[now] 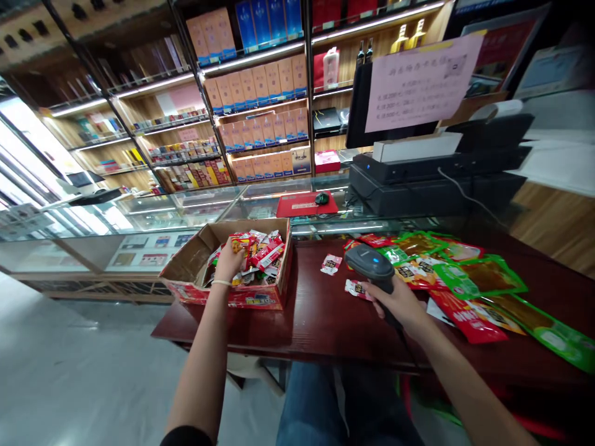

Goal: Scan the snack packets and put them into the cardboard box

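My left hand is over the open cardboard box, its fingers closed on a small red and orange snack packet. Loose snack packets, mostly red and white, fill the box around it. My right hand is wrapped round the handle of a black barcode scanner, whose head points to the left and shows a small blue light. Beside the scanner on the dark red table lie two small pink and white packets, one behind and another partly under my right hand.
Several larger green and red snack bags are spread over the table's right side. Behind stand a glass counter, a red mouse pad with a mouse, and a monitor with a pink notice above a black cash drawer.
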Demonstrator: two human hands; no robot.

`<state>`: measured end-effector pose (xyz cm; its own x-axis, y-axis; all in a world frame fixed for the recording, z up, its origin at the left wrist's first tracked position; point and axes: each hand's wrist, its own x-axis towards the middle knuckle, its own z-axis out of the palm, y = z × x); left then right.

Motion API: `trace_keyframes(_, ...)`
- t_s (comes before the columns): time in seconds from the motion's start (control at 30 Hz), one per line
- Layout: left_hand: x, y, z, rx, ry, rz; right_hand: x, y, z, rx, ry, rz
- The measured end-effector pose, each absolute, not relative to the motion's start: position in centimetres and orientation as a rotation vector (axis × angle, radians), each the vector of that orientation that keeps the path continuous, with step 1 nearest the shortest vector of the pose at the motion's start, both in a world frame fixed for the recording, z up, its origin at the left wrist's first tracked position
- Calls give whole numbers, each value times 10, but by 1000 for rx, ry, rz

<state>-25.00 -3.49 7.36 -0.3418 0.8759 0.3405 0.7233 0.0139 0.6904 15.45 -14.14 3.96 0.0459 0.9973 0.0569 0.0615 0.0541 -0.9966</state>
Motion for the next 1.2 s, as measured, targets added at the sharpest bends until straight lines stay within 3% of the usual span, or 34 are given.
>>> trace_keyframes(0.27, -215, -55, 90, 1932, 1961, 1429, 169, -145, 43, -1255, -1269, 1091)
trace_keyframes(0.53, -107, -81, 100, 2197, 1517, 1421, 195, -150, 40, -1309, -1218, 1074)
trace_keyframes(0.87, 17, -57, -14, 2393, 1102, 525, 224, -160, 21, -1313, -1110, 1041)
trace_keyframes(1.2, 24, -53, -42, 2240, 1226, 719, 227, -151, 5, -1347, -1046, 1056)
